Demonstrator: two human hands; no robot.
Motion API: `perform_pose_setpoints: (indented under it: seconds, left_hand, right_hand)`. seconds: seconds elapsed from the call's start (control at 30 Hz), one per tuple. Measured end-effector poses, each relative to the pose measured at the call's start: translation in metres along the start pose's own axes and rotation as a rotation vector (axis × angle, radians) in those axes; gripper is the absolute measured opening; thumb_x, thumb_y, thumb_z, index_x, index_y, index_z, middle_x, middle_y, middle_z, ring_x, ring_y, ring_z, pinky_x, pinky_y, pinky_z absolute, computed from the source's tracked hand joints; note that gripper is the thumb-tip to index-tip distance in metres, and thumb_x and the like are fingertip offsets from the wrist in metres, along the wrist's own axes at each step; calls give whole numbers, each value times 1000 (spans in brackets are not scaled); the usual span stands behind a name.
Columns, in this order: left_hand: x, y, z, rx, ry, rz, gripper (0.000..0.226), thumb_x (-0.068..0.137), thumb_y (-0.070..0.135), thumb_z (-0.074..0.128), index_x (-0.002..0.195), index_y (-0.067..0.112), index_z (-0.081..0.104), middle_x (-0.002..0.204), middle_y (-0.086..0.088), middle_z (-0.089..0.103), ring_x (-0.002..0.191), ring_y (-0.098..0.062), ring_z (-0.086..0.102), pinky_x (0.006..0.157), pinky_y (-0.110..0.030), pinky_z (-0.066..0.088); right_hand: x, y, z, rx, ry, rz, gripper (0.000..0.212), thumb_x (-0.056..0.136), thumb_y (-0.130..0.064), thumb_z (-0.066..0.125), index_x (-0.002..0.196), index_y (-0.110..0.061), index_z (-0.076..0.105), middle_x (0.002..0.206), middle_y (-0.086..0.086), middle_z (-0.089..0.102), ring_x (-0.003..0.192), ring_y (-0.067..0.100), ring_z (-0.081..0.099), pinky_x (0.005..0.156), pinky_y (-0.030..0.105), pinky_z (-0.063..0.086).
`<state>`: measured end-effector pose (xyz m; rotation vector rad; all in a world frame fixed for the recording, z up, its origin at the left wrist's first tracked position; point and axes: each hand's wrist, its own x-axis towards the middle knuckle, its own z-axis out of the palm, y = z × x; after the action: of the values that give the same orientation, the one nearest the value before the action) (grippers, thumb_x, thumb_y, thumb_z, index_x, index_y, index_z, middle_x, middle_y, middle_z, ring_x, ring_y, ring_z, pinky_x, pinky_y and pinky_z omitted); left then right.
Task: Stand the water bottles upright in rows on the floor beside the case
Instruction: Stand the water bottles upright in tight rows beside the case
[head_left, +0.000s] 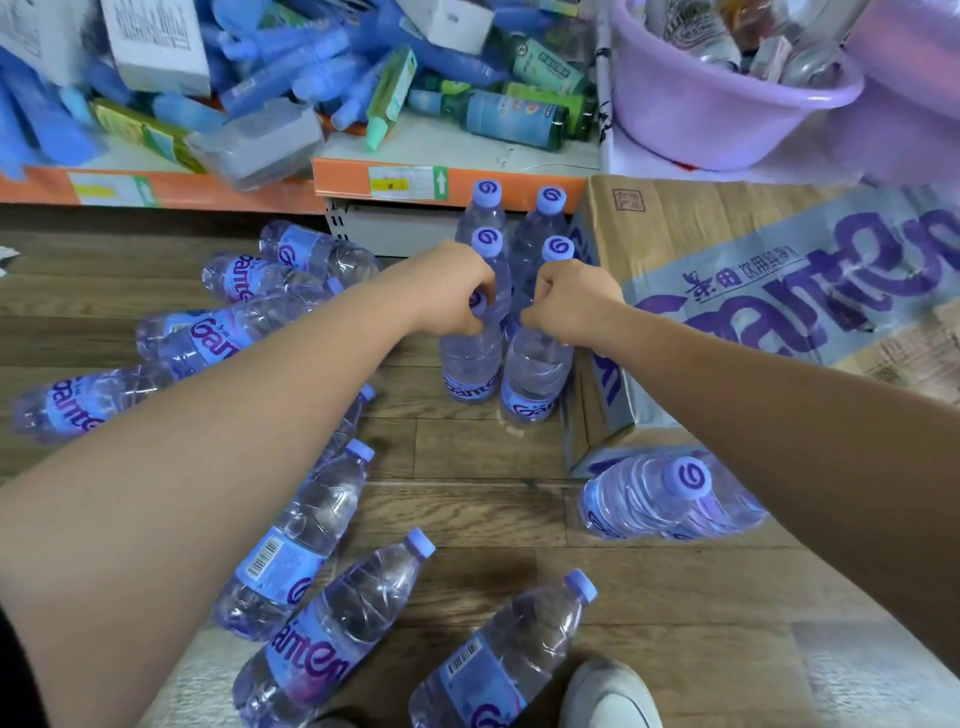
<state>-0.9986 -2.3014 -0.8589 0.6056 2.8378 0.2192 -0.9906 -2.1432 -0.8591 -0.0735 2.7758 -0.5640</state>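
On the wood floor (467, 467), clear purple-capped bottles (470, 364) stand or lie.

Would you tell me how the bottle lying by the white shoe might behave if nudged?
This bottle lies on its round side on smooth floor, so it would probably roll. It looks full and capped, so likely heavy for its size and firm.

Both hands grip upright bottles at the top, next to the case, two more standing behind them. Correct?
No: the head view shows four upright bottles behind them, not two. The rest holds: left hand and right hand each grip an upright bottle at the top, next to the case.
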Motion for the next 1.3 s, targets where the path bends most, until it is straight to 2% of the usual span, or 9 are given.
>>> perform_pose_setpoints:
  seconds: [0.13, 0.23, 0.4, 0.53, 0.7, 0.83, 1.0, 1.17, 1.3]
  left_hand:
    - [4, 1, 2, 14, 19, -2, 9, 73, 15, 62, 81, 15, 60, 80, -10, 50, 71, -21, 37, 62, -32, 36]
    - [6, 5, 4, 18, 37, -2, 17, 73, 13, 61, 88, 6, 65, 90, -16, 61, 76, -27, 49, 66, -36, 45]
    - [4, 8, 7, 14, 32, 0, 24, 76, 13, 59, 98, 7, 63, 108, -12, 56, 94, -33, 58, 75, -40, 50]
    - [0, 11, 4, 2, 15, 1, 24, 77, 14, 58, 99, 7, 62, 108, -12, 55, 95, -31, 56, 75, -39, 49]
    - [1, 19, 0, 32, -34, -3, 26, 77, 16, 64, 101, 5, 62, 100, -16, 61, 93, -34, 59, 67, -35, 44]
    - [2, 19, 2, 6, -19, -16, 26, 81, 16, 63, 106, 8, 61, 106, -13, 55, 99, -34, 58, 75, -37, 47]
    - [2, 20, 5, -18, 38, -42, 28, 84, 21, 62, 110, 9, 59, 115, -13, 51, 103, -34, 56, 76, -35, 44]
    - [0, 22, 8, -42, 62, -43, 36, 82, 26, 68, 110, 6, 58, 115, -14, 52, 104, -33, 54, 73, -33, 40]
    - [-2, 15, 6, -99, 68, -38, 33, 81, 22, 69, 109, 8, 59, 115, -13, 56, 104, -32, 56, 80, -36, 46]
  right_hand:
    - [7, 1, 3, -87, 32, 7, 32, 82, -21, 60, 61, -18, 35, 86, 7, 54, 84, 27, 55, 55, 26, 36]
    - [12, 2, 3, -121, 68, 26, 20, 84, -20, 60, 76, -11, 44, 87, 7, 51, 79, 25, 50, 46, 22, 26]
    - [12, 0, 5, -144, 122, 30, 12, 87, -15, 59, 93, -10, 50, 104, 12, 58, 83, 26, 51, 66, 26, 36]
    - [10, 0, 4, -173, 106, 20, 18, 88, -15, 58, 104, -7, 56, 116, 14, 60, 97, 30, 59, 69, 27, 37]
    - [4, 0, -2, -186, 60, 24, 19, 88, -17, 58, 101, -5, 55, 118, 16, 57, 94, 29, 56, 69, 28, 38]
    - [3, -3, -9, -241, -36, 31, 29, 78, -15, 65, 62, -10, 42, 84, 9, 51, 73, 22, 49, 46, 22, 30]
    - [4, -4, -12, -297, -63, 34, 28, 64, -5, 67, 51, -11, 43, 53, 3, 45, 46, 17, 43, 41, 18, 28]
    - [2, -7, -15, -342, -54, 28, 29, 70, -7, 65, 55, -11, 40, 59, 5, 42, 59, 24, 50, 45, 20, 32]
    - [-6, -16, -19, -478, -34, 13, 30, 81, -14, 60, 63, -14, 36, 66, 1, 37, 78, 26, 49, 64, 29, 39]
